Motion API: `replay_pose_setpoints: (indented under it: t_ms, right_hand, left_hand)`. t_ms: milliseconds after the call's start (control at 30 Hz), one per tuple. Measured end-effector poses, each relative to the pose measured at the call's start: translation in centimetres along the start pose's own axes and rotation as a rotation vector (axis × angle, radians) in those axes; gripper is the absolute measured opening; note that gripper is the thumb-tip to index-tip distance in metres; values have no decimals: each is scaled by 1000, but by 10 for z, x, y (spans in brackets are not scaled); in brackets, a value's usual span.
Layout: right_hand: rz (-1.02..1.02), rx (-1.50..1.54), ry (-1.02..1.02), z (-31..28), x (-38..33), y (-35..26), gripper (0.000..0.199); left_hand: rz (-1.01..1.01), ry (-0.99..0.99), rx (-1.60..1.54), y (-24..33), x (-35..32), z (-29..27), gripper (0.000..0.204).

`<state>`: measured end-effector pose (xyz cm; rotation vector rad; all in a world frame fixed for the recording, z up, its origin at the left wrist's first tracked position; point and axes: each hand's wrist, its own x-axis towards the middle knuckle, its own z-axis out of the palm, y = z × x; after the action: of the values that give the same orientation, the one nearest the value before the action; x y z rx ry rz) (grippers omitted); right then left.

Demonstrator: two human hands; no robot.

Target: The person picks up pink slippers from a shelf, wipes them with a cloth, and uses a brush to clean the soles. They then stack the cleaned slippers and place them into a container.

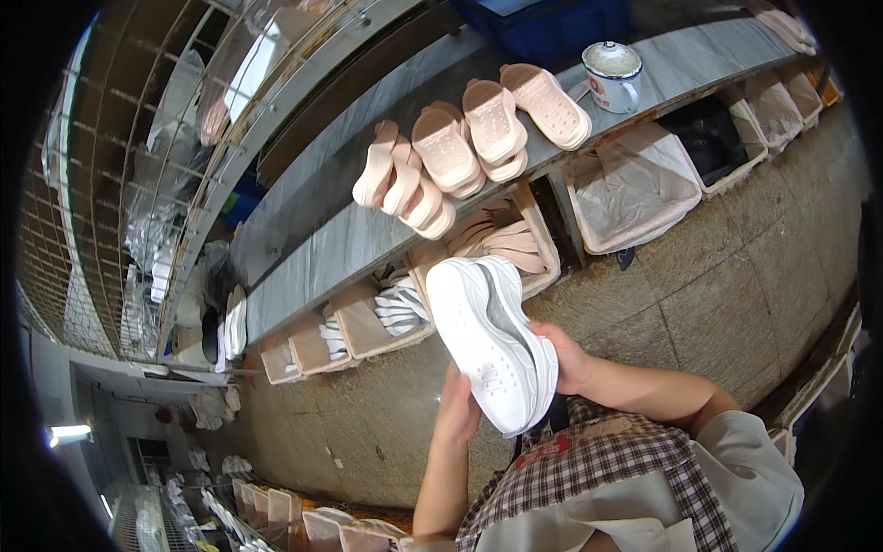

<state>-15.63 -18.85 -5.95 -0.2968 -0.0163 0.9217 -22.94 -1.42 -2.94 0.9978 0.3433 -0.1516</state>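
Observation:
A stack of white shoe soles (483, 345) is held up in front of my apron, tilted, with the top one's broad face towards me. My left hand (460, 405) grips the stack by its lower left edge. On the opposite side my right hand (561, 361) is closed around the edge, fingers partly hidden behind the soles. Beyond them, several pale pink shoe soles (448, 152) stand in small stacks along a grey marbled bench (317, 262).
A white lidded enamel mug (614, 81) sits on the bench to the right. Under it are lined bins, one with pink soles (510, 244), another with white pieces (400, 304), and a plastic-lined one (635, 189). A wire mesh rack (101, 184) rises at left; a blue crate (552, 28) stands behind.

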Motion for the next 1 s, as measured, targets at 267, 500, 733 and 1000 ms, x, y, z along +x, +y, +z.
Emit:
replay_pose_setpoints:
  t_ms: [267,500,733,1000]
  right_hand:
    - [190,-88,169,3,-21,-3,79]
    - [339,-49,396,-10,-27,-4,86]
    - [353,-53,461,-13,-26,-3,84]
    - [-80,-421,246,27,-32,-4,73]
  left_hand:
    - [-268,91,-142,-15,28,8,40]
    - [-368,-33,-361,-48,31,-9,40]
    - [-405,59,-348,-49,29,-5,38]
    - [-62,-57,-215,-28,21,19,39]
